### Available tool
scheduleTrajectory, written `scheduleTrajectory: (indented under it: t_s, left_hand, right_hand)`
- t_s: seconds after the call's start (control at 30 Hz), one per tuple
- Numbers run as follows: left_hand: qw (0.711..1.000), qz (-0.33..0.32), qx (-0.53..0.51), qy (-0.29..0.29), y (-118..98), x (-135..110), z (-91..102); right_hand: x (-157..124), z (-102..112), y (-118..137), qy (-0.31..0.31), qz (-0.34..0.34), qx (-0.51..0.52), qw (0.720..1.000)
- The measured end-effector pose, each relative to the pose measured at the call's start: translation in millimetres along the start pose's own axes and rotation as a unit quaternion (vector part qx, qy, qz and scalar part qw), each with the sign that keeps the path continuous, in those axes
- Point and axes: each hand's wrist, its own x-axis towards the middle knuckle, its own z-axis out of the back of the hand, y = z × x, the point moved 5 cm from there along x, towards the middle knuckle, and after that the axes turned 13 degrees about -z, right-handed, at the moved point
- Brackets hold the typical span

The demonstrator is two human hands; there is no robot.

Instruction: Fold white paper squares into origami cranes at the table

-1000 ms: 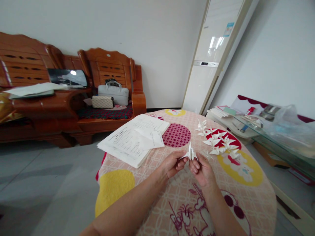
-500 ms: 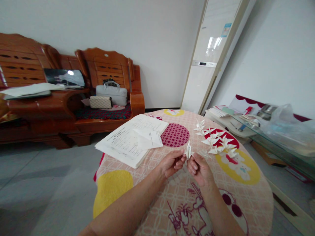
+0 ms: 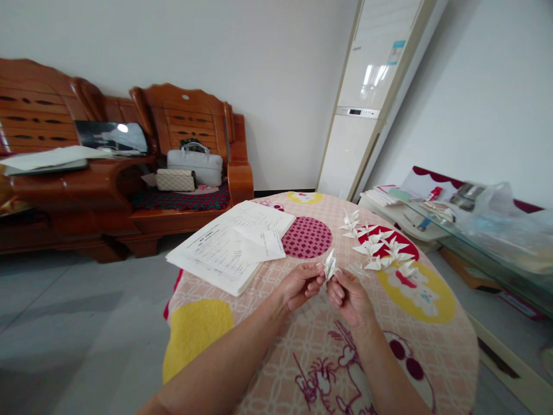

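Note:
A small white paper crane is pinched between my two hands above the table. My left hand grips its left side with thumb and fingers closed. From the right, my right hand holds its other side, thumb and forefinger pressed together. Beyond my right hand lie several folded paper cranes, grouped on the tablecloth. To the left of my hands is a stack of printed paper sheets, with a smaller loose piece of paper on top.
The round table has a patterned pink tablecloth. A glass-topped stand with a plastic bag and papers is at the right. Wooden chairs holding bags are at the back left. A tall white air conditioner stands behind the table.
The paper crane has tilted slightly between my fingers. Both hands keep their hold and have barely moved.

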Motion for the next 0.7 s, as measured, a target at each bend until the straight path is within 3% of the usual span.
scheduleTrajectory:
  t_s: [0.27,0.53,0.7]
  left_hand:
    - [0.996,-0.016,0.076,-0.037,-1.5,1.9,5.7]
    - [0.992,-0.047,0.110,-0.038,-7.1,1.5,1.3]
    - [0.996,-0.014,0.084,-0.040,0.9,1.6,3.2]
  right_hand:
    - [-1.8,-0.5,0.9,0.017,-0.003,-0.030,0.999]
    - [2.5,5.2,-2.9,-0.024,-0.001,-0.022,0.999]
    - [2.3,6.9,-0.8,-0.043,0.019,-0.027,0.999]
